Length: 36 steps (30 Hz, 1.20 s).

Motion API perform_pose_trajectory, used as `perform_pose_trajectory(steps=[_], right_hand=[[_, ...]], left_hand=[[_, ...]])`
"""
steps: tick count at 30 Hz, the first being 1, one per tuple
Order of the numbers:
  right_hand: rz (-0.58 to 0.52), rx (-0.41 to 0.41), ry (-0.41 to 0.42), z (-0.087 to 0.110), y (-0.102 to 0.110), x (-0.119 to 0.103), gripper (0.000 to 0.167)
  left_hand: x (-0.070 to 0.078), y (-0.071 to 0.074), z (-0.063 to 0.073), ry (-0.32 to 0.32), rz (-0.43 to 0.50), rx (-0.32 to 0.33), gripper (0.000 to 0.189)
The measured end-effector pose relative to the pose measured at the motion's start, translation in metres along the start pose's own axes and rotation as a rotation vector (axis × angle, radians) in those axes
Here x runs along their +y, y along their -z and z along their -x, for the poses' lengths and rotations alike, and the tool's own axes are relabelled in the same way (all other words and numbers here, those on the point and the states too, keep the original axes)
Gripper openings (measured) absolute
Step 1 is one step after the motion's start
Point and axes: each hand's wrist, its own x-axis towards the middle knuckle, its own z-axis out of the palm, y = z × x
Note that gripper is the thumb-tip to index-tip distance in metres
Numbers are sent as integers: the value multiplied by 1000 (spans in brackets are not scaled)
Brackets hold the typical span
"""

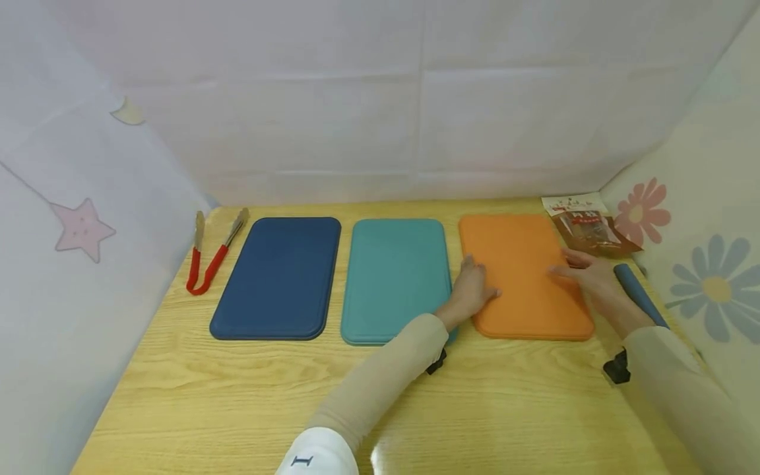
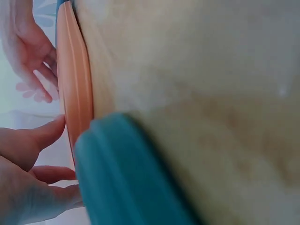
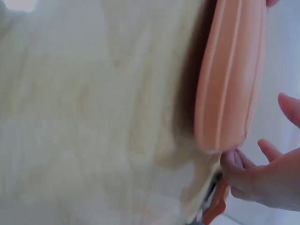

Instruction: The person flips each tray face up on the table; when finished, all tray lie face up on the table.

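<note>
An orange rectangular case (image 1: pixel 522 310) with rounded corners and a ridged side lies flat on the table between both hands. My left hand (image 1: pixel 468 293) is at its left side, fingers by the long edge and thumb over the top face; in the left wrist view the loosely spread fingers reach the orange edge. On the opposite side, my right hand (image 1: pixel 596 284) has its fingertips right at the edge, seen also in the right wrist view, with the thumb raised apart. A similar teal case (image 1: pixel 394 277) sits just left, partly under the left wrist in the head view.
Farther left lies a dark blue case (image 1: pixel 276 277), then red-handled tongs (image 1: pixel 208 267) spread apart. A brown and white food packet (image 1: pixel 590 227) rests at the back right corner. Beside the right forearm is a blue handle (image 1: pixel 640 293). White cloth walls (image 1: pixel 332 119) enclose the table.
</note>
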Motion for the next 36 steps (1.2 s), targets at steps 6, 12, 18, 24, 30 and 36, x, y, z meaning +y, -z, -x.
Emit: perform_pose_trajectory(steps=[6,12,18,24,30,36], right_hand=[[-273,8,65,3,22,-2,55],[-563,-114,120,4,43,-8,37],[-437,-273,221,2,59,-27,47],[-190,-282,233,2,59,-54,58],[-267,-335,221,10,55,-71,62],[-305,-342,241,21,49,-82,57]], left_hand=[[1,6,-4,-8,27,-40,60],[-3,10,-3,-38,102,-73,68],[-10,13,0,-24,217,-108,73],[-13,20,16,-51,217,-95,73],[-5,24,52,-85,180,-125,79],[1,26,76,-162,178,-174,90]])
